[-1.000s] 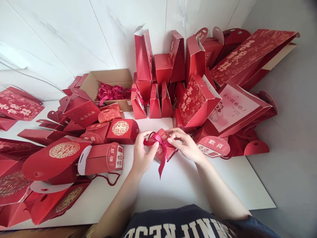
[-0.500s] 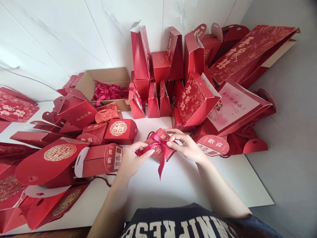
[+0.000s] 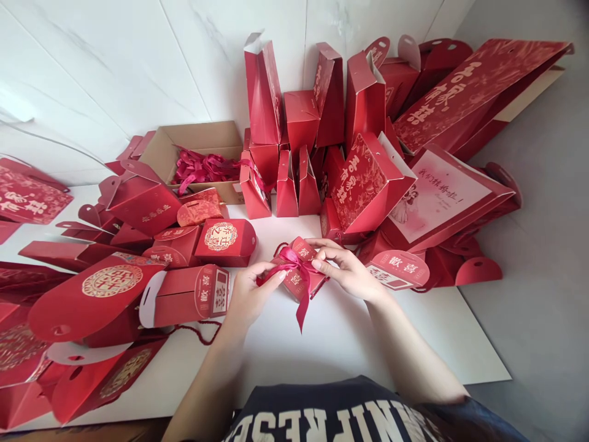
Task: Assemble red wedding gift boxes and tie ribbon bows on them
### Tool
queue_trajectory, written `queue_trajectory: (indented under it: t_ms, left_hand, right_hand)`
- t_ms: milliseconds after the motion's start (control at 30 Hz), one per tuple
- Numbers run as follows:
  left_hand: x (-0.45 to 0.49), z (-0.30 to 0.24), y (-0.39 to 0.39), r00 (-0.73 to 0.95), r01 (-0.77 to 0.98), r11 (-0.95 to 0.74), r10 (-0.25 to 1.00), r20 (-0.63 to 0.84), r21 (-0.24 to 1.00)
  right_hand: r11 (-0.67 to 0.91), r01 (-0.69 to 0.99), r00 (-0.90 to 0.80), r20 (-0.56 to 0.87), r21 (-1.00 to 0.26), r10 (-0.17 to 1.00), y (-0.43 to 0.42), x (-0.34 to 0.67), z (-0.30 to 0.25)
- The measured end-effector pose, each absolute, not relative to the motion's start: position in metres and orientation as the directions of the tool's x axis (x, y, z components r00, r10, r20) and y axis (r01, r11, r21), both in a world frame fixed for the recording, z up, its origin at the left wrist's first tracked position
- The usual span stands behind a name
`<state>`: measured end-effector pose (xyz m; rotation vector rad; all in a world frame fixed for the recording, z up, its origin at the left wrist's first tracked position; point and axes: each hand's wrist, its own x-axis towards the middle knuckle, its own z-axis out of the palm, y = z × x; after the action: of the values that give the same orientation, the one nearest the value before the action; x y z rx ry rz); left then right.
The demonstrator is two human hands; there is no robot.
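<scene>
In front of me on the white table lies a small red gift box (image 3: 307, 250) with pale printed characters. A dark pink ribbon (image 3: 302, 307) is tied in a bow on top, one tail hanging over the near side. My left hand (image 3: 252, 290) pinches the ribbon's left loop between thumb and fingers. From the right, my right hand (image 3: 343, 268) pinches the bow's other side near the knot, its fingers resting over the box's right edge. The exact bit of ribbon between the right fingertips is partly hidden.
Behind stands an open cardboard box (image 3: 197, 129) filled with loose pink ribbons (image 3: 207, 167). Red gift boxes (image 3: 225, 239) crowd the left side. Upright red boxes (image 3: 264, 92) line the back wall, and a large red gift bag (image 3: 478, 92) leans at the right. The table edge (image 3: 483, 328) is at right.
Both hands keep their pinch on the ribbon, with hardly any movement. The view has shifted slightly; the box stays in place on the table.
</scene>
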<state>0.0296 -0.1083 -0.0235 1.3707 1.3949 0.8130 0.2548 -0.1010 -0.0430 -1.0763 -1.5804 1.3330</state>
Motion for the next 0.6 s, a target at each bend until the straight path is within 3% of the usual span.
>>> queue_trajectory:
  t_ms: [600]
  left_hand:
    - [0.0298,-0.0252,-0.1089,0.123,0.322,0.149,0.973,-0.197,0.935]
  right_hand:
    - [0.222,0.212,-0.247,0.168,-0.952,0.954,-0.0985,0.2531,-0.0482]
